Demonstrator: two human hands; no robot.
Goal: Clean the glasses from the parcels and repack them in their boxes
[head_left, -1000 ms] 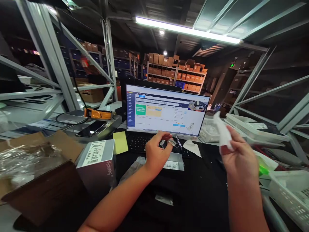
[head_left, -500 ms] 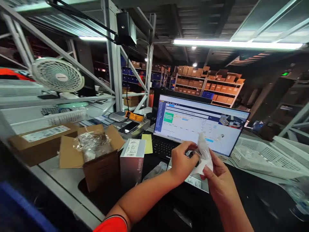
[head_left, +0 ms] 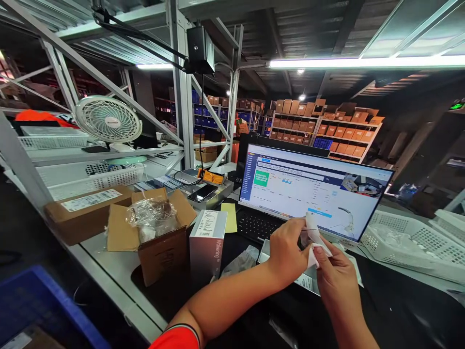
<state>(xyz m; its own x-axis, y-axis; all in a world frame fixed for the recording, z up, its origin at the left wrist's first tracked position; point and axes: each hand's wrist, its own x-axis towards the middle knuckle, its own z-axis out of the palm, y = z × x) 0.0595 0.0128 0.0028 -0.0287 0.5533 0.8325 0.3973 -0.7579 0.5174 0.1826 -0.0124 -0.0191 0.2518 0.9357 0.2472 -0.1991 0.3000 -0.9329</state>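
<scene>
My left hand (head_left: 288, 252) is closed, its fingers curled in against a crumpled white tissue-like wrapper (head_left: 313, 236). My right hand (head_left: 337, 274) pinches the lower right side of the same wrapper between thumb and fingers. Something small and dark shows at my left fingertips, too hidden to name. Both hands are held up in front of the monitor (head_left: 290, 194). Under them lies a flat silver-grey box (head_left: 264, 253) with a white label, partly covered by my arms. To the left stands a silver carton (head_left: 206, 247) marked "Wakening".
An opened brown cardboard box (head_left: 163, 254) with clear plastic wrap stands left of the silver carton. Behind it are a closed carton (head_left: 69, 218) and a fan (head_left: 108, 120). A keyboard (head_left: 257, 224) sits below the monitor. White baskets (head_left: 410, 237) stand at right, a blue crate (head_left: 47, 310) lower left.
The view has shifted, so the scene sits further right. Both hands stay on the white wrapper, whose upper part now stands less tall and is folded differently between them.
</scene>
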